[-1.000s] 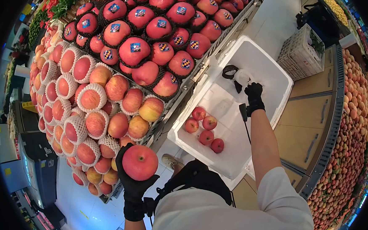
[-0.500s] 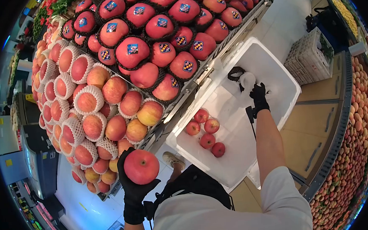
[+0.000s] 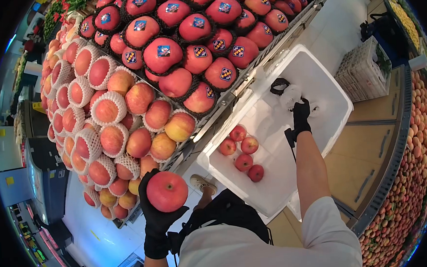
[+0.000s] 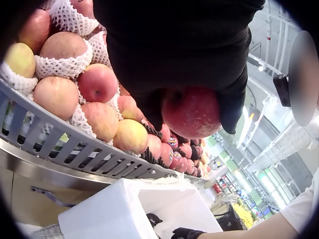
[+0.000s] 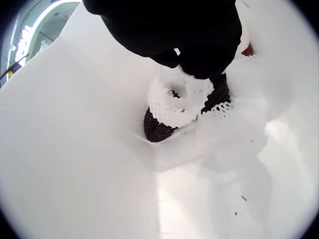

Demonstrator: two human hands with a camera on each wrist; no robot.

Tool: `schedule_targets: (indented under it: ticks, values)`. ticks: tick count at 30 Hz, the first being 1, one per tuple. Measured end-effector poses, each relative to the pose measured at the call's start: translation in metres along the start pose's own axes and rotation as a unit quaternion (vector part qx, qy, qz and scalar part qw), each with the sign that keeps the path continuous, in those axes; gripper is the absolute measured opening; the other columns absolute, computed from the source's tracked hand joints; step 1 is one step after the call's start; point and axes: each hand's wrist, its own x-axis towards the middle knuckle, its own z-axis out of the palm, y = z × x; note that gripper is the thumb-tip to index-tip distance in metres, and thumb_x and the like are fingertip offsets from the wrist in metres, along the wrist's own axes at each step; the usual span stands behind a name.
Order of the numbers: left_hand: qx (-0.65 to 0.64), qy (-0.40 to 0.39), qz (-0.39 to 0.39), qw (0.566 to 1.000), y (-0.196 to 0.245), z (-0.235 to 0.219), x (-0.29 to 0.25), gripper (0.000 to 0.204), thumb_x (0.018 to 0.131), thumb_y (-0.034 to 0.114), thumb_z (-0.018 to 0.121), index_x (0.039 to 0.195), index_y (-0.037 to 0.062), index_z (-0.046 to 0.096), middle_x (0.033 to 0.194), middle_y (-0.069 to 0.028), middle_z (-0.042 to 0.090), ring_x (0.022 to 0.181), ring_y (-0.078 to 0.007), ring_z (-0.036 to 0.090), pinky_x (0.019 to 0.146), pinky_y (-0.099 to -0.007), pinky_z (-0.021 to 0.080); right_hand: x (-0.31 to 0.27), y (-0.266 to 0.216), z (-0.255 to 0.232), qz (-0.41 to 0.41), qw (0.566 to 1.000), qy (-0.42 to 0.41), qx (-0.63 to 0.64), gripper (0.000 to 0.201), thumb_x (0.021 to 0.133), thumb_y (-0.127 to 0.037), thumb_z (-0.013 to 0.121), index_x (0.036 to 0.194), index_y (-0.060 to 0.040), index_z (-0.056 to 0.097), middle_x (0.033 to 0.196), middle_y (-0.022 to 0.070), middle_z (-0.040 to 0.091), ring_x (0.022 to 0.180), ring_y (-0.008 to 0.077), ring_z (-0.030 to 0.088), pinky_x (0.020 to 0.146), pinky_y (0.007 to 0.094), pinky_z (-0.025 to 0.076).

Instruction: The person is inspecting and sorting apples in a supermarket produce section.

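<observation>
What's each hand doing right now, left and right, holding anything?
Left hand: grips a red apple, fingers curled round it.
Right hand: down in the white foam box, pinching a white foam net sleeve.

A red apple [image 3: 167, 191] sits in a black glove [image 3: 156, 220]. The box [image 3: 328, 85] is white; its net sleeves are white [image 5: 178, 102] and black [image 5: 158, 127]. At upper left, apples wear white netting [image 3: 107, 110].

Shop aisle, pale floor [image 3: 336, 25], sloped fruit shelves [image 3: 249, 80], wooden counter [image 3: 365, 143], bright ceiling lights.
</observation>
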Motion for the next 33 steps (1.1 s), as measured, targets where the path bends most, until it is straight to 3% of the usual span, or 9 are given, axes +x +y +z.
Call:
schedule_targets:
  ticks: [2,3,7,10,16,19,22,25,33]
  values:
    - [-0.002,0.007,0.002,1.000,-0.002,-0.004,-0.005,0.112,0.046,0.015,0.094,0.139,0.0046,0.034,0.136,-0.0132,0.047,0.124,-0.0266,0.049,0.106,-0.0415,0.040,-0.010,-0.024,-0.010,-0.085,0.966,0.071,-0.235,0.055,0.080,-0.011,0.064,0.134,-0.0142,0.051,0.107,0.0175,0.059,0.092,0.0341,0.064,0.075,0.0423,0.054]
    - [-0.003,0.011,0.003,1.000,-0.003,-0.005,-0.006,0.112,0.045,0.015,0.094,0.139,0.0047,0.034,0.136,-0.0131,0.047,0.124,-0.0266,0.049,0.106,-0.0414,0.040,-0.018,-0.044,-0.020,-0.089,0.966,0.036,-0.238,0.057,0.081,-0.011,0.065,0.135,-0.0192,0.050,0.117,0.0171,0.053,0.104,0.0372,0.059,0.084,0.0446,0.051]
    - [-0.012,0.029,-0.016,0.999,-0.008,-0.009,-0.014,0.112,0.046,0.016,0.095,0.139,0.0049,0.034,0.136,-0.0131,0.047,0.124,-0.0268,0.049,0.105,-0.0415,0.041,-0.011,-0.042,-0.016,-0.183,0.937,-0.026,-0.295,0.055,0.077,-0.011,0.073,0.129,-0.0196,0.056,0.111,0.0163,0.056,0.100,0.0374,0.061,0.084,0.0449,0.052]
    - [-0.024,0.037,-0.023,0.999,-0.010,-0.010,-0.020,0.111,0.046,0.015,0.093,0.140,0.0054,0.034,0.137,-0.0123,0.047,0.125,-0.0265,0.048,0.106,-0.0415,0.040,-0.001,-0.029,-0.008,-0.129,0.957,-0.044,-0.257,0.051,0.077,-0.013,0.074,0.126,-0.0167,0.059,0.104,0.0175,0.061,0.096,0.0353,0.064,0.084,0.0438,0.052]
    - [-0.016,0.036,-0.008,0.999,-0.008,-0.012,-0.026,0.111,0.046,0.014,0.092,0.140,0.0060,0.034,0.137,-0.0115,0.046,0.125,-0.0259,0.048,0.106,-0.0414,0.039,0.017,-0.005,0.007,-0.191,0.973,-0.013,-0.129,0.035,0.075,-0.021,0.075,0.106,-0.0051,0.068,0.097,0.0178,0.067,0.091,0.0350,0.065,0.081,0.0417,0.052]
    - [-0.024,0.039,0.000,0.999,-0.008,-0.012,-0.027,0.111,0.047,0.016,0.095,0.139,0.0053,0.034,0.135,-0.0132,0.047,0.123,-0.0264,0.050,0.104,-0.0418,0.042,0.028,0.010,0.008,-0.148,0.983,-0.031,-0.106,0.027,0.074,-0.020,0.074,0.092,-0.0014,0.068,0.093,0.0177,0.068,0.088,0.0368,0.065,0.078,0.0412,0.052]
    - [-0.031,0.035,0.006,0.999,-0.010,-0.015,-0.028,0.111,0.047,0.016,0.095,0.139,0.0051,0.034,0.135,-0.0131,0.047,0.123,-0.0264,0.050,0.104,-0.0419,0.042,0.050,0.038,0.014,-0.162,0.970,-0.151,-0.101,0.022,0.076,-0.020,0.073,0.084,-0.0009,0.065,0.076,0.0137,0.066,0.070,0.0317,0.065,0.063,0.0398,0.053]
    - [-0.038,0.034,0.016,0.999,-0.010,-0.016,-0.027,0.110,0.047,0.014,0.094,0.139,0.0046,0.035,0.135,-0.0129,0.048,0.122,-0.0263,0.050,0.104,-0.0417,0.042,0.026,0.022,-0.006,0.008,0.969,-0.237,0.065,0.017,0.080,-0.018,0.072,0.085,-0.0056,0.061,0.053,0.0038,0.050,0.038,0.0169,0.049,0.036,0.0304,0.038]
    - [-0.058,0.021,0.042,0.997,-0.005,-0.036,-0.019,0.102,0.048,0.009,0.091,0.135,0.0035,0.038,0.132,-0.0119,0.049,0.120,-0.0245,0.052,0.103,-0.0393,0.043,-0.036,-0.015,-0.056,0.189,0.900,-0.307,0.243,0.027,0.089,-0.028,0.061,0.068,-0.0161,0.049,0.047,-0.0006,0.037,0.032,0.0160,0.035,0.032,0.0309,0.027]
